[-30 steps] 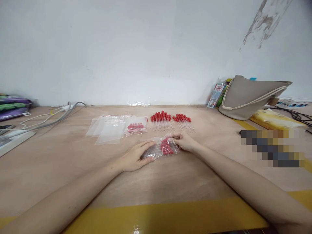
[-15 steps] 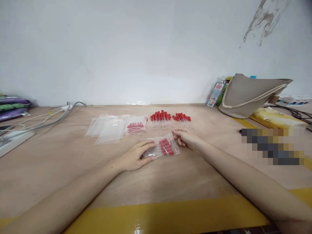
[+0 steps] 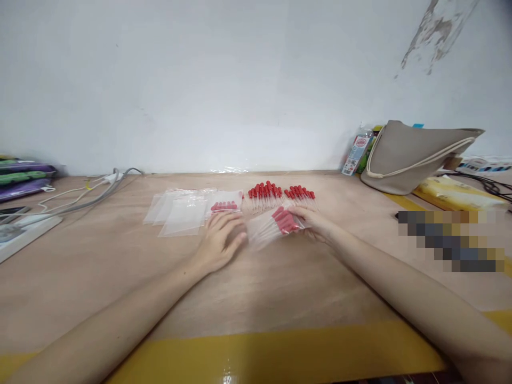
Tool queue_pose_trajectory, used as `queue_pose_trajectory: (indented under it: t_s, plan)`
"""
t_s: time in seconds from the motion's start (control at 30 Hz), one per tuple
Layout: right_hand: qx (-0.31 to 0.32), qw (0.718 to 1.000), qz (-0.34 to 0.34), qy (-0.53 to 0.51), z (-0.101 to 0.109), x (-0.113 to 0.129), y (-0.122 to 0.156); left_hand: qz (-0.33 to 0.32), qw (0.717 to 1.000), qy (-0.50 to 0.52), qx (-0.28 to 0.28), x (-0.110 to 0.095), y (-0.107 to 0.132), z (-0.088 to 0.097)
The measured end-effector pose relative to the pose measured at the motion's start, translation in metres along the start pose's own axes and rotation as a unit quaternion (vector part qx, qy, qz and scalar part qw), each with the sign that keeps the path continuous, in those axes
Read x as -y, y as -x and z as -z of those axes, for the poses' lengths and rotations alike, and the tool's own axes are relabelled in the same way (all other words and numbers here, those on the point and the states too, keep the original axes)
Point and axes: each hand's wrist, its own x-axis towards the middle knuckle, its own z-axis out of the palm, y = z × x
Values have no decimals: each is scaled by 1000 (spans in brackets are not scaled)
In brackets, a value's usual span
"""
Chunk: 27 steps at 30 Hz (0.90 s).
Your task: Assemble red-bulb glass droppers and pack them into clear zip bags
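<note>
My right hand (image 3: 316,224) holds a clear plastic bag of red-capped droppers (image 3: 274,226) by its red end, lifted a little off the wooden table (image 3: 280,288). My left hand (image 3: 220,242) lies flat with fingers stretched out, just left of the bag, near a filled bag of droppers (image 3: 224,207). Behind lie two loose rows of red-capped droppers (image 3: 280,196). A stack of empty clear bags (image 3: 180,213) sits left of the filled one.
A grey bucket bag (image 3: 412,157) lies on its side at the right, with a small carton (image 3: 356,152) and a yellow packet (image 3: 452,194) beside it. Cables and a power strip (image 3: 24,226) occupy the left. Yellow tape (image 3: 260,354) marks the near table edge.
My right hand has taken the bag of droppers and raised it, moving it back. My left hand has let go of the bag and slid forward and left, flat on the table.
</note>
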Motion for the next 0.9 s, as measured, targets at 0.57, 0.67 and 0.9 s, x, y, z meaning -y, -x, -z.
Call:
queue_pose_trajectory:
  t_s: [0.57, 0.67, 0.9]
  plan:
    - [-72, 982, -16, -175, -120, -14, -87, 362, 892, -244, 115, 114, 1, 22]
    - [-13, 994, -70, -78, -117, -16, -79, 357, 895, -237, 122, 118, 2, 22]
    - [5, 939, 36, 343, -48, -13, -43, 365, 902, -226, 39, 118, -3, 36]
